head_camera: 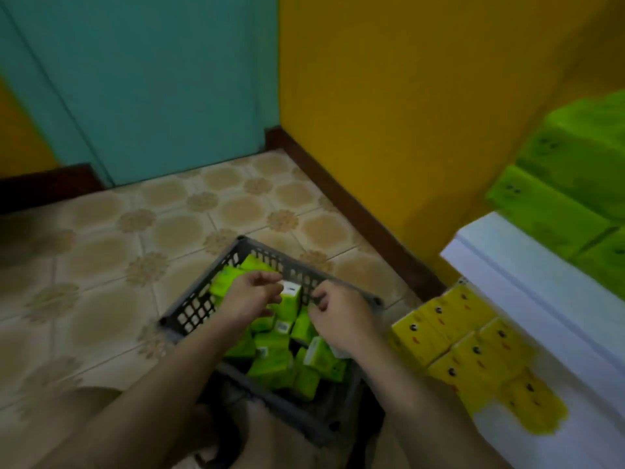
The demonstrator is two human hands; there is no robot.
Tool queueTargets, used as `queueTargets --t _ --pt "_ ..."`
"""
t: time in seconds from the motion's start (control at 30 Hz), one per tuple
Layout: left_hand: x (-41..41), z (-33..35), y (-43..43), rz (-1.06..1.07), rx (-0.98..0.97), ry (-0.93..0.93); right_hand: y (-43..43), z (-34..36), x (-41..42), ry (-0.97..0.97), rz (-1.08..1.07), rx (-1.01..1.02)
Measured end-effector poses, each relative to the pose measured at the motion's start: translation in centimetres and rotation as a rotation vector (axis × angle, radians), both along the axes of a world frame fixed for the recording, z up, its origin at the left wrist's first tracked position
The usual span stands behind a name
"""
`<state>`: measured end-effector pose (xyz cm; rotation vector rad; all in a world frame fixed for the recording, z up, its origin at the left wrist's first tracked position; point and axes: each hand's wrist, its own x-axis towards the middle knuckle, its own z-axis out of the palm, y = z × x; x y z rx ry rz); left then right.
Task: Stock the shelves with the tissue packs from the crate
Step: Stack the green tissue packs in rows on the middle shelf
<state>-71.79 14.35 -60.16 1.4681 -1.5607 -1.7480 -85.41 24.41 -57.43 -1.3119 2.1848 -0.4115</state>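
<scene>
Tissue packs (270, 363), green, lie jumbled in a dark slotted crate (189, 309) on the tiled floor (101, 265), just in front of the person. Both forearms come in from the bottom of frame & converge over the crate.

Left hand (252, 296): palm down, fingers curled, thumb across the near face of one upright pack (291, 297) w/ its white end up. It grips that pack from the left side.

Right hand (341, 316): just right of the same pack, back of hand to camera, fingers curled under toward the crate's far rim. Can't tell if they hold the pack, the rim or nothing, since the fingertips are lost behind knuckles & blur.

Hands are near each other w/ the pack between them.

At right, a white shelf (507, 265) has green packs (558, 198) stacked on the upper level & yellow packs (453, 336) on the level below. Both lots are cut off by the frame edge. Print on the packs is too soft to read. Crate's near wall is mostly hidden behind the arms. Whole view is blurred, esp. the lower corners.
</scene>
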Motion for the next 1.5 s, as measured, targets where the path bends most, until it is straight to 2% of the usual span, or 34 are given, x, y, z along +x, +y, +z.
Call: queueTargets --t 0.1,0.2,0.37,0.43,0.57,0.7,0.77,0.83,0.9,0.97,1.07,1.13,1.2,1.23,1.3,1.33,1.4,1.5 --pt "1.7 -6.2 -3.0 0.056 0.045 -0.177 -3.1 -4.6 -1.5 -0.108 -0.029 0.123" --pt "1.8 -12.1 -5.1 0.027 0.092 -0.397 -5.1 -8.5 -2.9 -0.159 -0.075 0.231" --pt "1.5 -19.9 -8.1 -0.109 -0.018 -0.834 -8.4 -11.4 -3.8 -0.235 -0.012 0.322" --pt "1.6 -22.9 -9.6 -0.121 0.034 -0.931 -9.4 -11.5 -4.1 -0.242 0.000 0.321" --pt "2.5 -27.5 -11.6 -0.014 0.352 -0.803 -10.6 -11.4 -3.7 -0.254 0.015 0.270" --pt "3.0 -28.8 -11.9 0.119 0.398 -0.797 -10.9 -11.3 -3.0 -0.273 0.051 0.271" --pt "2.8 -28.0 -11.6 0.164 0.410 -0.716 -10.6 -11.1 -2.4 -0.303 0.054 0.277" --pt "2.5 -27.1 -11.0 0.144 0.340 -0.765 -9.9 -10.7 -1.8 -0.312 0.056 0.288" --pt "1.8 -24.9 -9.7 0.135 0.158 -0.776 -9.3 -10.5 -1.5 -0.293 0.060 0.304" --pt "0.8 -21.3 -7.4 0.167 -0.007 -0.605 -8.7 -10.4 -1.3 -0.311 0.009 0.299" --pt "-0.4 -16.2 -3.8 0.064 -0.153 -0.415 -7.9 -10.0 -0.6 -0.580 -0.280 0.291" --pt "-0.7 -12.9 -1.7 -0.049 -0.295 -0.395 -7.0 -9.0 0.1 -0.771 -0.440 0.258" --pt "-0.5 -9.6 0.4 -0.175 -0.538 -0.434 -5.8 -7.8 0.6 -0.958 -0.545 0.183" --pt "-0.3 -8.1 1.6 -0.254 -0.725 -0.451 -5.0 -7.4 0.7 -1.051 -0.583 0.131" --pt "0.5 -6.0 3.9 -0.442 -1.033 -0.417 -2.7 -6.4 0.8 -1.147 -0.612 0.029" --pt "1.1 -5.3 4.9 -0.499 -1.088 -0.343 -1.5 -5.8 0.8 -1.156 -0.609 -0.011" --pt "2.0 -3.9 6.4 -0.488 -1.044 -0.174 0.8 -3.7 0.6 -1.151 -0.558 -0.071" --pt "2.6 -0.3 7.5 -0.192 -0.867 -0.052 3.6 -0.8 0.1 -1.210 -0.499 -0.143"
